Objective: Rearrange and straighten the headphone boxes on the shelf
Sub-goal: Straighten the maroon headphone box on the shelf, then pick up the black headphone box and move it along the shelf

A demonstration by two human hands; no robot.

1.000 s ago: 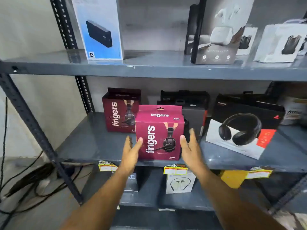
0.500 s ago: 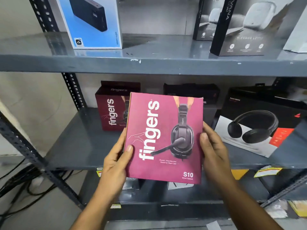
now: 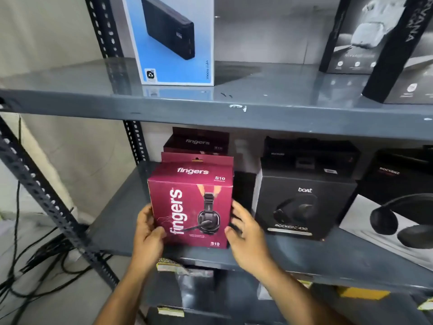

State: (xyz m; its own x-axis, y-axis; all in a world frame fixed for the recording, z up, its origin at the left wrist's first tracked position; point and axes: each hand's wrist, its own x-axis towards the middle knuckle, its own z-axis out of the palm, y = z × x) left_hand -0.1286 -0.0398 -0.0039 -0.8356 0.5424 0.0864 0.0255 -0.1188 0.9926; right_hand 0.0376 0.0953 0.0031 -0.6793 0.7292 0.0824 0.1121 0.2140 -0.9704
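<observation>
The red Fingers S10 headphone box [image 3: 191,205] stood upright near the front edge of the middle shelf [image 3: 112,231], close to its left end. It was a deep pink-red box with the word "fingers" in big white letters running up its front, a picture of a black headset with a mic, and "S10" in small white print at the bottom corner and on the top. A small hang tab stuck up at the back of its top. The left hand [image 3: 148,233] was curled around the box's lower left edge, with the thumb on the front. The right hand [image 3: 246,240] was half open, its fingers wrapped around the box's right side. Right behind it stood a second red Fingers box [image 3: 199,141], darker in the shade. Just to the right sat a black boAt Rockerz box [image 3: 302,207], apart from the red one. A blue power bank box [image 3: 173,41] stood on the shelf above.
</observation>
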